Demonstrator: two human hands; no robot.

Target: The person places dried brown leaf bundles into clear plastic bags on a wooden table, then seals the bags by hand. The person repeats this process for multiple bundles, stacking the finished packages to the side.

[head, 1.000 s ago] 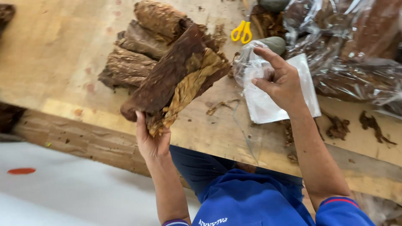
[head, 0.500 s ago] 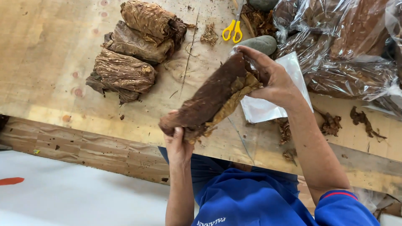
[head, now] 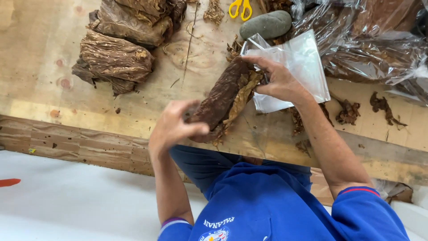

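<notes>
The left hand curls its grip round the near end of a bundle of dried brown leaves, whose long axis runs from 7 o'clock up to 1 o'clock above the plywood tabletop. Its dark outer leaf looks leathery; paler, crinkled leaves show along one edge. The right hand pinches the mouth of a clear plastic bag at the bundle's far end. Beyond lie a smooth grey stone, wrinkled leaf bundles and yellow-handled scissors.

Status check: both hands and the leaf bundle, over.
Left hand grips leaf bundle at near end. Right hand holds clear bag at far end. Nothing between.
</notes>
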